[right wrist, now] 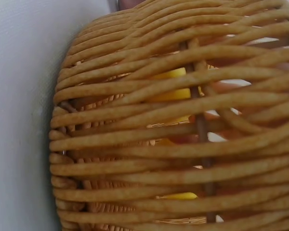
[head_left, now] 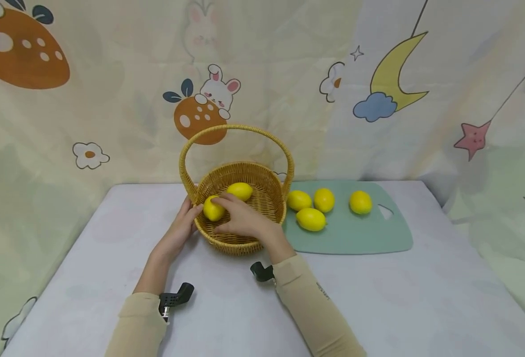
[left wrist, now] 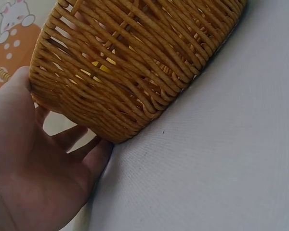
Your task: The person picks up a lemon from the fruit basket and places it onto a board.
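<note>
A wicker basket [head_left: 240, 250] with a tall arched handle stands on the table. My left hand [head_left: 183, 223] grips its left side; in the left wrist view the thumb is at the rim and the fingers lie against the outer wall. Inside the basket, my right hand [head_left: 242, 215] holds a yellow lemon [head_left: 214, 209] near the left wall, fingers over its top and thumb on the near side. A second lemon [head_left: 240, 191] lies farther back in the basket. In the right wrist view the woven wall [right wrist: 135, 144] hides most of the hand, and yellow shows through the gaps.
Right of the basket lies a green cutting board [head_left: 356, 238]. On it are several lemons: three grouped near the basket and one lemon [head_left: 360, 203] apart, near the board's handle hole. A printed cloth [head_left: 284, 89] hangs behind the white table [head_left: 226, 307].
</note>
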Motion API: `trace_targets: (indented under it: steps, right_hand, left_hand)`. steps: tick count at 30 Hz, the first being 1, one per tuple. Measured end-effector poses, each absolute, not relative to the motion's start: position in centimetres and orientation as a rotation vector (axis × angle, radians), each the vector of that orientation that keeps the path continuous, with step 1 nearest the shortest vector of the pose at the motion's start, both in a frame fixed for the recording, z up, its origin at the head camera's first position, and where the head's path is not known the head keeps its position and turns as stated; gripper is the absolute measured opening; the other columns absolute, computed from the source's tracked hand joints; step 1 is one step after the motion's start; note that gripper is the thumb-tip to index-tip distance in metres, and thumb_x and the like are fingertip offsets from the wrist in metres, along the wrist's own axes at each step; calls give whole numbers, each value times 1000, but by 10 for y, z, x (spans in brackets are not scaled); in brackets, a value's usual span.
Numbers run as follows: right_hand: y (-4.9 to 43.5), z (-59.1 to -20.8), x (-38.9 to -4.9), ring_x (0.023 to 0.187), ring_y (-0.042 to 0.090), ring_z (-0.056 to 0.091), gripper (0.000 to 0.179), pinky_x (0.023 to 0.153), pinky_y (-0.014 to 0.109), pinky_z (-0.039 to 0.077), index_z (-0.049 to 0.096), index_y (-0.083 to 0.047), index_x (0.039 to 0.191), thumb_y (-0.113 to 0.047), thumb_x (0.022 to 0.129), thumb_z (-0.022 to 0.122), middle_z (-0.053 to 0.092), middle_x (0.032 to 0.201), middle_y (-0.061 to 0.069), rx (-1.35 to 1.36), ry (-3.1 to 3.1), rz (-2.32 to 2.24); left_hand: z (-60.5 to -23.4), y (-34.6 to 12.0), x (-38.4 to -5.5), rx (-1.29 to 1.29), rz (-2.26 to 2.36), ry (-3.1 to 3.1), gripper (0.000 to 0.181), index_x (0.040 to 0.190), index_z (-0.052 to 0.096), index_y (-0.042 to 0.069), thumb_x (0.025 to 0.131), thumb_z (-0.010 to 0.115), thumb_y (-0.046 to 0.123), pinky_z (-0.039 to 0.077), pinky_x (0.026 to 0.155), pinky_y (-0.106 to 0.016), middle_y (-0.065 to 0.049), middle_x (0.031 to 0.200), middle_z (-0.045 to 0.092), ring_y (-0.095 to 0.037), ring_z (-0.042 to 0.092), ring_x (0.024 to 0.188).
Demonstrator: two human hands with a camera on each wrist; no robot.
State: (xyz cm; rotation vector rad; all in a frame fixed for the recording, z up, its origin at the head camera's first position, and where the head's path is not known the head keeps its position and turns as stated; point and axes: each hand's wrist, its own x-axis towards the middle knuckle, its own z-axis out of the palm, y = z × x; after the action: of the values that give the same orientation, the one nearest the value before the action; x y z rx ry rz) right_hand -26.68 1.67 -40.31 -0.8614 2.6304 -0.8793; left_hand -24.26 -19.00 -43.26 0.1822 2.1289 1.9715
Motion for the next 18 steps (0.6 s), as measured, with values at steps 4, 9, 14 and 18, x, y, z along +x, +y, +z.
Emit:
trace_targets:
  steps: [4, 9, 14, 18]
  right_hand:
    - [17, -403, -266, 148, 24, 33, 73, 119, 47, 34, 42, -27, 151, -34, 87, 75, 30, 162, 5, -901, 2631, -883]
    - [18, -404, -265, 146, 23, 37, 68, 118, 44, 36, 45, -26, 149, -30, 87, 73, 36, 159, 4, -961, 2606, -847]
    - [18, -404, -264, 146, 18, 36, 63, 120, 40, 34, 49, -23, 146, -26, 89, 73, 48, 151, -4, -1008, 2583, -831]
    - [18, -403, -263, 146, 17, 37, 63, 119, 39, 34, 49, -22, 147, -25, 89, 73, 50, 150, -7, -1011, 2555, -829]
  left_hand:
    - [-431, -189, -241, 172, 1956, 2137, 66, 160, -2, 33, 108, 37, 35, 19, 124, -51, 0, 169, 6, -22, 19, 153]
    - [-433, -190, -242, 172, 1962, 2132, 65, 160, -1, 34, 107, 38, 35, 18, 125, -51, 1, 169, 7, -22, 17, 153]
    - [-443, -192, -246, 176, 1970, 2139, 64, 159, 0, 39, 107, 38, 37, 17, 125, -52, 4, 168, 9, -21, 18, 153]
    - [-450, -195, -249, 175, 1957, 2172, 63, 157, 0, 45, 107, 38, 43, 18, 124, -51, 8, 168, 8, -19, 18, 153]
